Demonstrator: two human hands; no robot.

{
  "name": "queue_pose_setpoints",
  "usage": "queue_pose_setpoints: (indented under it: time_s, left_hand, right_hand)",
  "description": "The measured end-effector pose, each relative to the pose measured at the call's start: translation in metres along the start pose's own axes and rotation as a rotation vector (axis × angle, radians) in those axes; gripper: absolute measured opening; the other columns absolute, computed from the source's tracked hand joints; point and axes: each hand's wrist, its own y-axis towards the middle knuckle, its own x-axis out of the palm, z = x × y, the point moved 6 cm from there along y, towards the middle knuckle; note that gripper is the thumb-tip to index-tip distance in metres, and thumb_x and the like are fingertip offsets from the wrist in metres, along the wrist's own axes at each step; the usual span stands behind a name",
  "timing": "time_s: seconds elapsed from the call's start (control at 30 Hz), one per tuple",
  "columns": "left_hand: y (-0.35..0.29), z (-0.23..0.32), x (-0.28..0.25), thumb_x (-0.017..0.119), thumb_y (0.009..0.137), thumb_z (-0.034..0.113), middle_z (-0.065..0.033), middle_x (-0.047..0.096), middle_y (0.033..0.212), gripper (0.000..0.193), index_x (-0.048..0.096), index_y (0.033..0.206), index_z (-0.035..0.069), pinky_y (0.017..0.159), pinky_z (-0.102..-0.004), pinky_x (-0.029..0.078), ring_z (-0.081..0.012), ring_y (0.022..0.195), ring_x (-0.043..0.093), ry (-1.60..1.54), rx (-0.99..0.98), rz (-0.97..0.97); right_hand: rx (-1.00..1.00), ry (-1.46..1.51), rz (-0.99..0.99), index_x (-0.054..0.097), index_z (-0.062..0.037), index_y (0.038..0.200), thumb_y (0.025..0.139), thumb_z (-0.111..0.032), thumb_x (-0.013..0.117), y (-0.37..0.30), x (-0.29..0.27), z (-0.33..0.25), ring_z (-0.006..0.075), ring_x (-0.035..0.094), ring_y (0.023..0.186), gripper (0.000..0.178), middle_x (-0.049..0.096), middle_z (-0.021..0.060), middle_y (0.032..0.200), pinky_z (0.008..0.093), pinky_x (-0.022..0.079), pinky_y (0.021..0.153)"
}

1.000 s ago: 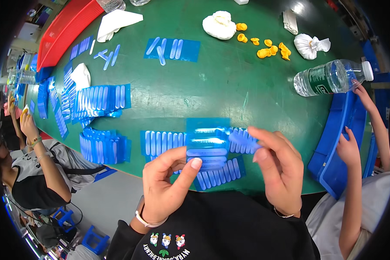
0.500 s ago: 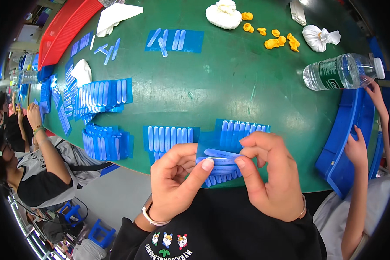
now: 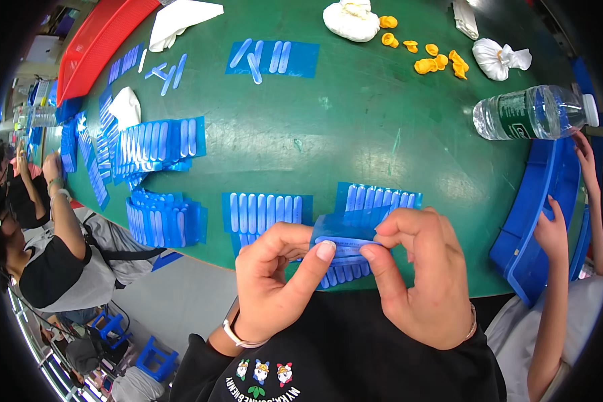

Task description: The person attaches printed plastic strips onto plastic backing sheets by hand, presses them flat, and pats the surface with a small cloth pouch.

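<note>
In front of my chest, both hands hold a small piece of blue film (image 3: 347,224) carrying narrow, round-ended strips. My left hand (image 3: 278,281) pinches its left side, thumb on the front. My right hand (image 3: 422,281) grips the right side between thumb and fingers. One pale strip (image 3: 348,241) lies level between my two thumbs; the strips below it are partly hidden. Just beyond my left hand, a blue sheet with a row of strips (image 3: 264,211) lies on the table. Another such sheet (image 3: 378,195) lies beyond my right hand, partly covered by it.
Folded stacks of blue strip sheets (image 3: 157,222) lie to the left. A flat sheet with loose strips (image 3: 275,59) lies farther off. Yellow rubbery pieces (image 3: 432,63), white bundles (image 3: 350,20) and a water bottle (image 3: 532,112) sit at far right. Blue bins (image 3: 526,228) and co-workers flank the table.
The held film has tilted, and its upper strip has gone from slanting to level between my thumbs. My right fingers have drawn slightly closer together. Both hands keep their grip.
</note>
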Motion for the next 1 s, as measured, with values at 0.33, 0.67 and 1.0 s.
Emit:
queue_pose_setpoints:
  time_s: [0.33, 0.67, 1.0]
  left_hand:
    - [-0.001, 0.003, -0.004, 0.060, 0.083, 0.002, -0.0087, 0.065, 0.080, 0.007, 0.057, 0.085, -0.003, 0.070, -0.0230, 0.048, -0.0101, 0.075, 0.061, 0.059, 0.029, 0.017]
    - [-0.004, 0.008, -0.013, 0.059, 0.082, 0.000, -0.0009, 0.059, 0.071, 0.004, 0.056, 0.082, -0.002, 0.056, -0.0157, 0.037, -0.0010, 0.060, 0.047, -0.046, 0.120, 0.208]
    - [-0.004, 0.007, -0.004, 0.061, 0.082, 0.002, -0.0026, 0.061, 0.072, 0.007, 0.057, 0.085, -0.002, 0.056, -0.0164, 0.039, -0.0027, 0.063, 0.050, -0.031, 0.074, 0.143]
  right_hand:
    - [0.121, 0.063, 0.004, 0.051, -0.0031, 0.089, 0.069, -0.002, 0.069, 0.001, -0.002, 0.003, 0.0172, 0.050, 0.057, 0.027, 0.056, 0.0033, 0.069, 0.0293, 0.036, 0.055]
    - [0.223, 0.268, 0.030, 0.059, 0.0000, 0.093, 0.072, -0.011, 0.069, 0.003, -0.010, 0.023, 0.0099, 0.051, 0.059, 0.025, 0.061, 0.0038, 0.065, 0.0241, 0.039, 0.056]
    - [0.238, 0.570, -0.120, 0.060, 0.0002, 0.078, 0.077, -0.009, 0.066, -0.001, 0.010, 0.036, 0.0159, 0.057, 0.059, 0.011, 0.060, 0.0083, 0.069, 0.0258, 0.042, 0.053]
